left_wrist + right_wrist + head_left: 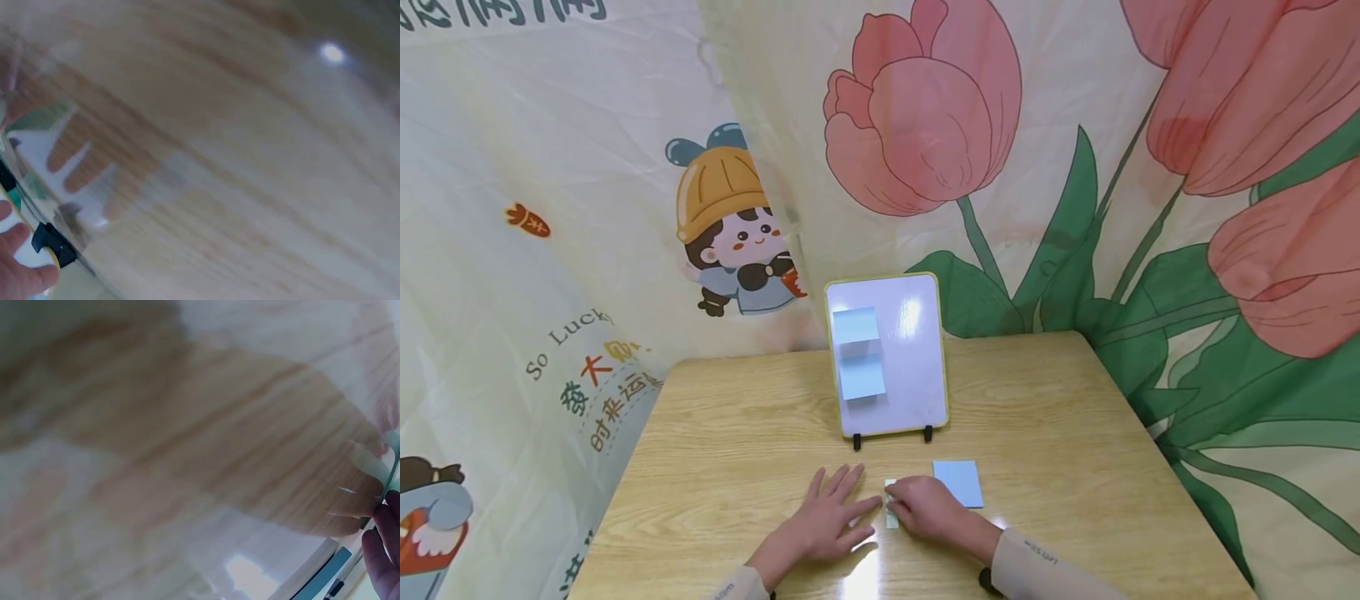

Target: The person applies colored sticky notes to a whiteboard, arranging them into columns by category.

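Observation:
My right hand [928, 507] is over the table with its fingers curled, pinching at a narrow pale green paper slip [892, 521] and hiding part of it. In the right wrist view, a bit of pale green shows beside the fingertips at the right edge. Just left of the slip, my left hand [831, 518] is held with its fingers spread, holding nothing. A square blue sticky-note pad [957, 483] lies just beyond the right hand.
A small whiteboard [913, 358] with a yellow frame stands behind the hands on black feet [928, 433]. Stuck to its left side are an upper blue note [855, 325] and a lower one. The wooden table [730, 433] meets a printed cloth backdrop.

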### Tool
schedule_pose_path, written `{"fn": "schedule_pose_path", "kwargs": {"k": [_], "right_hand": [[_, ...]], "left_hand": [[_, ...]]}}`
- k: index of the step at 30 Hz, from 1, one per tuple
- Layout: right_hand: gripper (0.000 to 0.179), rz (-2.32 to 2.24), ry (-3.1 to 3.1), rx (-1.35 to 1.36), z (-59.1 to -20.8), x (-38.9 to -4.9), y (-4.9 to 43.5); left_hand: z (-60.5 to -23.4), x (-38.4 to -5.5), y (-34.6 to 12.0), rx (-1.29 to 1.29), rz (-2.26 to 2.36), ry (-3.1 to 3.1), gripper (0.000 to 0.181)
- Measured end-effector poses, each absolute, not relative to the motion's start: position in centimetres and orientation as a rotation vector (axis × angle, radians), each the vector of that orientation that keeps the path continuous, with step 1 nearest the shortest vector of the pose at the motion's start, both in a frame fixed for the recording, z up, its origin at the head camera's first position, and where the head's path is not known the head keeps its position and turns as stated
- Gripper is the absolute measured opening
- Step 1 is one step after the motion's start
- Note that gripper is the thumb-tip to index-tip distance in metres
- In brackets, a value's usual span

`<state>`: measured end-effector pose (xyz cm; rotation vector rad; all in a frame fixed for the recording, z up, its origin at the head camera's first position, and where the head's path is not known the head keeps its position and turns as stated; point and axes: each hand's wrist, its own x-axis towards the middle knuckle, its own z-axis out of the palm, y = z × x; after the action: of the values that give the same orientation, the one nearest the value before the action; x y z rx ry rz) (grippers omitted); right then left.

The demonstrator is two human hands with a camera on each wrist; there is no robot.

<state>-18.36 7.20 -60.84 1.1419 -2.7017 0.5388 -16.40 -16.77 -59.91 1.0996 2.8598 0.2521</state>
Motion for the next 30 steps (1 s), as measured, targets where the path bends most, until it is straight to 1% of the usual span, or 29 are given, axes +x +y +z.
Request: {"fn": "schedule_pose_path", "kwargs": {"k": [3,8,13,16,22,27,30], "right_hand": [[0.013,0.605,-2.734,1.090,-60.8,-18.4,7.2],[0.008,0.764,-2.765,0.990,-60.6,-18.4,7.0],[0.010,0.860,-2.832,0.898,-60.4,-18.5,6.8],[0.019,0.824,-2.851,0.879,-60.6,-18.5,6.8],[0.034,0.666,-2.746,0.953,-61.1,-18.5,6.7],[0.043,0.556,-2.657,0.982,-61.2,-18.6,6.6],[0.045,0.474,-2.625,0.998,-61.1,-18.7,6.5]], "left_hand": [[-60.2,-16.3,-16.6,1.144,0.241,2.822,0.052],[-60.2,-16.1,-16.1,1.142,0.256,2.797,0.059],[-60.0,-15.9,-15.8,1.169,0.211,2.796,0.060],[-60.0,-15.8,-15.7,1.192,0.172,2.801,0.059],[-60.2,-15.6,-15.6,1.197,0.133,2.811,0.061],[-60.3,-15.4,-15.6,1.179,0.119,2.810,0.061],[-60.1,-15.3,-15.5,1.167,0.113,2.797,0.062]]}}
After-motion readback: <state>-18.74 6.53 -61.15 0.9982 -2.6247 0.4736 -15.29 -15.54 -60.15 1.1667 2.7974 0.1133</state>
